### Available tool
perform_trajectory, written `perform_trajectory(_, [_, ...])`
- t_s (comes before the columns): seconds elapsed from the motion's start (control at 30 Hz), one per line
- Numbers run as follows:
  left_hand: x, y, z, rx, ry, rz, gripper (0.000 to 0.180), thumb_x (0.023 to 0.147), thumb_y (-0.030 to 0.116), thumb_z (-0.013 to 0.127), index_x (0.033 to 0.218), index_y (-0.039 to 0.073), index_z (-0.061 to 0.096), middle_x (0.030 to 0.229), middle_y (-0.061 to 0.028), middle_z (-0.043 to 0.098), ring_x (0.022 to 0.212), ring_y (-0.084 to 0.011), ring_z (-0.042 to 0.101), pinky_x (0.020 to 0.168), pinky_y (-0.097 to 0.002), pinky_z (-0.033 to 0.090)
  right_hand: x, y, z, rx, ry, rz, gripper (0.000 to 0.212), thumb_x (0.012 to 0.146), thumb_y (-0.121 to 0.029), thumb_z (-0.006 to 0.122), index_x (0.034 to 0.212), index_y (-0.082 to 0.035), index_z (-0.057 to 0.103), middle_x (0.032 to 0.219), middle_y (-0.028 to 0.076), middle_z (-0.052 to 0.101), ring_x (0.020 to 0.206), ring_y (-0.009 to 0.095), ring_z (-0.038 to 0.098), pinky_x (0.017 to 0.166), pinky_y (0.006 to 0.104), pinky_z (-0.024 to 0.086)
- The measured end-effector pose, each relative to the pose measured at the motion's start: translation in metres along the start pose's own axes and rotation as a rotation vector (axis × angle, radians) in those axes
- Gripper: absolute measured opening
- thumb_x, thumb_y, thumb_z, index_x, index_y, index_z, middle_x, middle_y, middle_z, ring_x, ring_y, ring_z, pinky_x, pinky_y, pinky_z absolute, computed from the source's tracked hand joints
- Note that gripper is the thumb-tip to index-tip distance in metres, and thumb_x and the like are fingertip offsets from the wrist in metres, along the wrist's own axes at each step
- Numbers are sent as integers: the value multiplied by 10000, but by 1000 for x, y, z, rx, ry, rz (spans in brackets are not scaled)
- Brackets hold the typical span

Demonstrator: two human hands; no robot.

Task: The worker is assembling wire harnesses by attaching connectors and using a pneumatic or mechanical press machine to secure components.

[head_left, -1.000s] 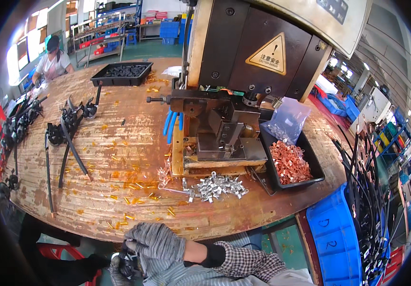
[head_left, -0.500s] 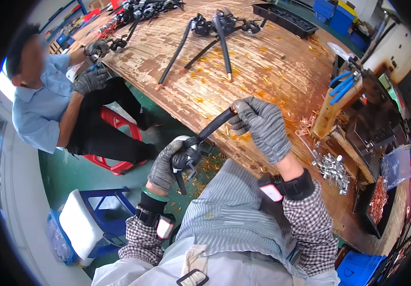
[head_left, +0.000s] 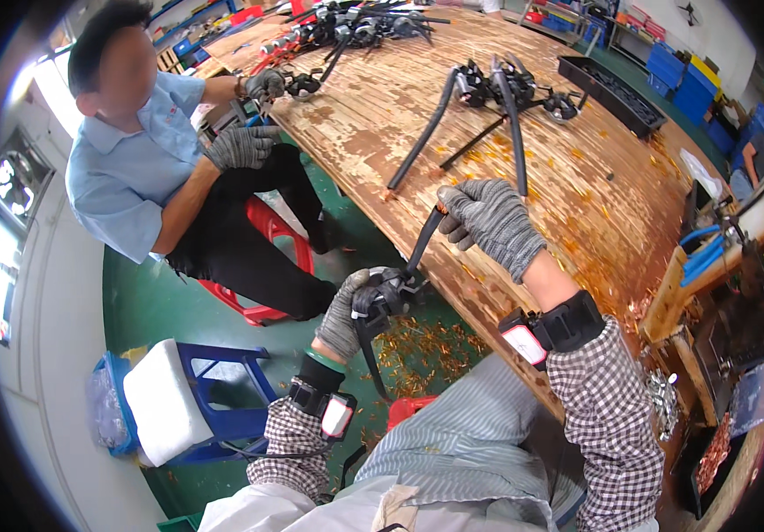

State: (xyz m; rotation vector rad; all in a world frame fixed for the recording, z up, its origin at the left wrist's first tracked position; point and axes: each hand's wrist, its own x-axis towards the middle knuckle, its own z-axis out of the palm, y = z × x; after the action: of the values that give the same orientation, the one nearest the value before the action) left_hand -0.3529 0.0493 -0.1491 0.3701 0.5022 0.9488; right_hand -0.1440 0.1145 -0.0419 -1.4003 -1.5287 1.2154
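My left hand, in a grey knit glove, is closed around a black and silver motor-like part just off the table's near edge. From this part a thick black-sleeved cable runs up to my right hand. Gloved fingers of the right hand pinch the cable's far end, where a little copper colour shows. A second black lead hangs down below my left hand. Farther back on the worn wooden table stands a similar part with several black-sleeved legs.
At left a co-worker in a blue shirt sits with gloved hands at another such part. A black tray lies at the back right. Blue-handled tools hang beside a machine at right. A blue stool stands lower left.
The view has swung left, so the table and co-worker appear farther right. Both hands keep their hold on the part and its cable; the cable now slopes more steeply.
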Motion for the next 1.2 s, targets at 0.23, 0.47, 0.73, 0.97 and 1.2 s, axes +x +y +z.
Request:
perform_trajectory(0.23, [18,7,-36,-131,-44,23,398,878,298,448,1104,-24,509,1052,-148,582,859,-251,604,826,-386,486,37,-13,22,2,-89,66,277,856,-235,535,794,23,614,603,95,605,466,138,565,396,258,451])
perform_trajectory(0.47, [15,17,-40,-201,-18,38,370,875,281,461,1090,-15,511,1032,-147,588,848,-220,607,842,-419,483,60,-16,41,-70,-119,76,319,839,-230,540,719,54,619,586,129,617,458,167,588,408,283,478])
perform_trajectory(0.73, [19,23,-57,-299,-17,1,333,870,247,472,1075,-14,510,994,-153,598,817,-224,616,779,-403,519,68,-16,47,-66,-155,85,306,838,-216,538,739,62,619,599,128,624,454,165,589,406,284,482])
perform_trajectory(0.97, [24,24,-69,-314,-15,-25,328,873,265,469,1057,-1,518,996,-146,601,819,-244,615,770,-410,522,70,-18,54,-16,-148,136,285,833,-213,541,747,50,609,612,121,626,447,160,581,388,280,466])
perform_trajectory(1.2, [27,16,-86,-301,74,51,330,886,297,440,1057,24,509,975,-110,602,812,-223,611,726,-371,528,69,-19,53,-90,-188,104,317,849,-225,512,746,59,607,614,109,627,449,157,585,386,288,474])
